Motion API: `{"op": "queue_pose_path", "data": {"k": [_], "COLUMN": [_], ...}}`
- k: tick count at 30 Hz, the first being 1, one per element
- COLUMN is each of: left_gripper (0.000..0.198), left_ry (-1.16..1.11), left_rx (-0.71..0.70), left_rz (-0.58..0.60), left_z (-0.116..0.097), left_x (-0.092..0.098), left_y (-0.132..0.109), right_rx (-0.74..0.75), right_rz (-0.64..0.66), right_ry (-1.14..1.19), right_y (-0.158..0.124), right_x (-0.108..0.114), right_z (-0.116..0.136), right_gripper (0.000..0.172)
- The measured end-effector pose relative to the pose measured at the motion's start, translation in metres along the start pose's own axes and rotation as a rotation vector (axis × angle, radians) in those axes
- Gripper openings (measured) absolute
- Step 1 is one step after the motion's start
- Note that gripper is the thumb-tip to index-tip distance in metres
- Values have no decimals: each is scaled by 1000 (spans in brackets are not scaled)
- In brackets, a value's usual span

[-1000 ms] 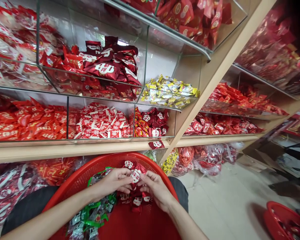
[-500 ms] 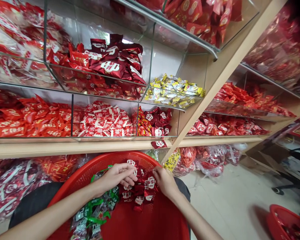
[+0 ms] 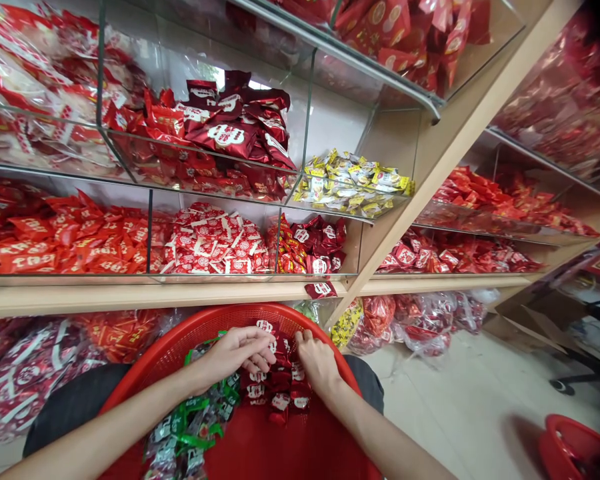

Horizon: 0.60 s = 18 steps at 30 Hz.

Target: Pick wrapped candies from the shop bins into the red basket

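A big red plastic basket point(image 3: 195, 333) rests on my lap. Inside it lies a pile of dark red wrapped candies point(image 3: 280, 390) in the middle and green and silver wrapped candies point(image 3: 190, 427) at the left. My left hand point(image 3: 237, 353) curls its fingers over the red candies at the pile's left side. Pressed down on the same pile from the right is my right hand point(image 3: 317, 360), fingers bent. What each hand grips is hidden under the fingers.
Glass-fronted shelf bins hold red candies point(image 3: 215, 247), dark red packets point(image 3: 230, 133) and yellow candies point(image 3: 353, 183). One dark red packet point(image 3: 320, 289) hangs off the wooden shelf edge point(image 3: 130, 298). Clear bags of sweets point(image 3: 410, 317) lie on the floor. Another red basket point(image 3: 575, 447) stands at lower right.
Both hands held one red candy up between them a second ago. They have since dropped onto the red pile, and the right hand moved left towards the other hand.
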<state>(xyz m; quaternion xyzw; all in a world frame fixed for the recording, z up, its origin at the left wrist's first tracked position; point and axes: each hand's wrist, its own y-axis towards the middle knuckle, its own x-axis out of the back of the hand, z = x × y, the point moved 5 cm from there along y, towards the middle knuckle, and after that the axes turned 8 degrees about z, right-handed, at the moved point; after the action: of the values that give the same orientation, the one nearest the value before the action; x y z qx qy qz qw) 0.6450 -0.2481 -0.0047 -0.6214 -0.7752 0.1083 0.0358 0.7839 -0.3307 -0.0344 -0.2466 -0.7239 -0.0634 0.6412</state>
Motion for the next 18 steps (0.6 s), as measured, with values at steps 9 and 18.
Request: {"op": "queue_pose_path", "data": {"k": [9, 18], "left_gripper": [41, 42], "left_ry": [-19, 13], "left_rx": [-32, -19], "left_rz": [10, -5], "left_z": [3, 0], "left_x": [1, 0], "left_y": [1, 0], "right_rx": [120, 160], "right_rz": [40, 122], "right_ry": [81, 87], "right_y": [-37, -47], "right_x": [8, 3], "right_z": [-5, -1], "right_gripper": [23, 32]}}
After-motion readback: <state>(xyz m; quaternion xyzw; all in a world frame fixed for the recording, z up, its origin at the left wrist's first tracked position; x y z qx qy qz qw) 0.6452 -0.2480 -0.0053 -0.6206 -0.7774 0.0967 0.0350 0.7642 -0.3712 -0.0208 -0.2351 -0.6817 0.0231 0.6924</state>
